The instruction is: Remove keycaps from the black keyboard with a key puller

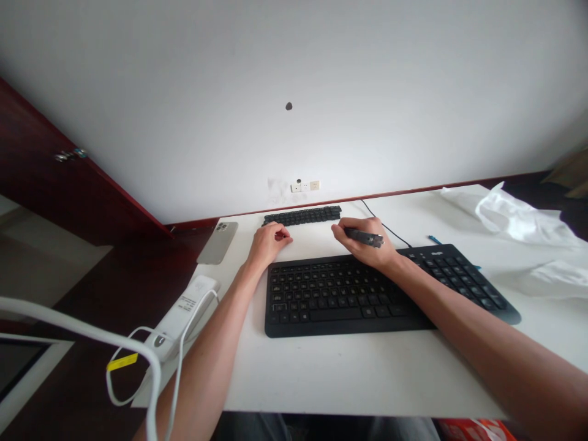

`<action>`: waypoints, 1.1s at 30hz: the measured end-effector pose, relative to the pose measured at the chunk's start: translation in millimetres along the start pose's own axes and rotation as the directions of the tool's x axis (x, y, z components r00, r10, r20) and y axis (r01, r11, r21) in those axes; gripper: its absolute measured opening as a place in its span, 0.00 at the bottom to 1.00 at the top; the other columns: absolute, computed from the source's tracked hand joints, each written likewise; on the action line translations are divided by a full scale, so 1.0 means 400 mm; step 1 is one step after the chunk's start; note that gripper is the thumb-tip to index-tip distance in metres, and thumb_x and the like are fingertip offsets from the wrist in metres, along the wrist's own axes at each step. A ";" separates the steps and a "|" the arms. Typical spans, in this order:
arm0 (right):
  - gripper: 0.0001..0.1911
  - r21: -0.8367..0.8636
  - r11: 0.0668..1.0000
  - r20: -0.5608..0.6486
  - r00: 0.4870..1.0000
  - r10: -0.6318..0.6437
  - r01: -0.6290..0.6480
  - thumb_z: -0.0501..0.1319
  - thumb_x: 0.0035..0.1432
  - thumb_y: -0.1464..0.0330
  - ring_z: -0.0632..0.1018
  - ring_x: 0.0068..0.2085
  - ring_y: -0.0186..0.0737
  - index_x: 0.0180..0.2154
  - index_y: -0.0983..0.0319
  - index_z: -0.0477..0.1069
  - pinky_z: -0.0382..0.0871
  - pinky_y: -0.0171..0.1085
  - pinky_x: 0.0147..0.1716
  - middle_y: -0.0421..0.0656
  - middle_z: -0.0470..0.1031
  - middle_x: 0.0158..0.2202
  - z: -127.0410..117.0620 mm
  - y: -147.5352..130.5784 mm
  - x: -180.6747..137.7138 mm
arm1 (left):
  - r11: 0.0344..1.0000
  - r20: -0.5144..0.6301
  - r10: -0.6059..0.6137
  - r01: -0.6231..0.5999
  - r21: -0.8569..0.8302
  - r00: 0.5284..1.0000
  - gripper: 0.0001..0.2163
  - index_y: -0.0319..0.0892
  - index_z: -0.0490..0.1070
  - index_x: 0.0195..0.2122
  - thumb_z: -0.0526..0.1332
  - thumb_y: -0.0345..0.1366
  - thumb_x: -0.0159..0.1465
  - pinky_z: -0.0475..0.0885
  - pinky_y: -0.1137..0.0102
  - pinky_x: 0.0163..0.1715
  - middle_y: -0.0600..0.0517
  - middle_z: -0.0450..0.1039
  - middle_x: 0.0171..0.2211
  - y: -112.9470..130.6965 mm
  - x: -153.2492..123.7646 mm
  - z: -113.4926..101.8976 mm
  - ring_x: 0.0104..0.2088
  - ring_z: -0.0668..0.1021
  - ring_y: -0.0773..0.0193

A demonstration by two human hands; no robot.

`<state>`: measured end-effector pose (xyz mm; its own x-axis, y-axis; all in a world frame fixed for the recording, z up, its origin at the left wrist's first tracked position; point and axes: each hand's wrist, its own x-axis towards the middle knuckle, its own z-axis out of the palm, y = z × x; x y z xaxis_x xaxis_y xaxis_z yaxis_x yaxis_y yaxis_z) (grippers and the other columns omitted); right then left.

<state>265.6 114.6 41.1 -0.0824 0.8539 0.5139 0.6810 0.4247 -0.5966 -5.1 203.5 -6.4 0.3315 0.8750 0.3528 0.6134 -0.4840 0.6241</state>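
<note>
On white table [349, 376], centre: black keyboard [340, 300], keys up, apparently for easy reach. Right hand [367, 252] over its far edge, gripping dark pen-like tool [367, 237], likely for control. Left hand [269, 246], fingers curled, contents unclear, near dark key strip [303, 215]. Phone [218, 243], far left, seemingly kept aside.

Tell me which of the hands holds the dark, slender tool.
The right hand: it grips the dark, slender tool, whereas the left hand, near the rear rows of black keys, shows none.
</note>
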 end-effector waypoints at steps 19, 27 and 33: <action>0.23 -0.001 1.000 0.004 1.000 -0.014 0.014 0.58 0.67 0.56 0.57 0.24 0.34 0.22 0.60 0.64 0.57 0.35 0.26 0.36 0.58 0.19 0.003 0.012 -0.001 | 0.979 0.026 0.100 -0.103 0.178 0.995 0.04 0.47 0.78 0.37 0.68 0.33 0.61 0.72 0.66 0.41 0.53 0.74 0.37 0.021 -0.012 -0.050 0.38 0.77 0.61; 0.23 0.024 1.000 0.019 1.000 0.006 -0.007 0.58 0.67 0.57 0.57 0.24 0.34 0.22 0.60 0.63 0.57 0.36 0.26 0.36 0.57 0.19 0.001 0.006 0.001 | 0.947 0.022 0.080 -0.083 0.310 0.997 0.03 0.50 0.82 0.35 0.68 0.35 0.64 0.73 0.62 0.44 0.51 0.75 0.35 0.017 -0.014 -0.041 0.43 0.76 0.55; 0.22 0.031 0.999 0.031 0.999 0.016 -0.017 0.59 0.67 0.58 0.57 0.25 0.34 0.22 0.60 0.62 0.57 0.35 0.27 0.36 0.56 0.20 0.002 0.010 0.000 | 0.942 -0.015 0.082 -0.072 0.328 0.997 0.05 0.49 0.83 0.37 0.67 0.33 0.65 0.73 0.59 0.49 0.50 0.78 0.39 0.012 -0.010 -0.045 0.45 0.75 0.53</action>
<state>267.7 116.5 38.0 -0.0939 0.8692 0.4854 0.6591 0.4197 -0.6240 -16.3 197.6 7.8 0.3695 0.8323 0.4133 0.7888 -0.5160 0.3339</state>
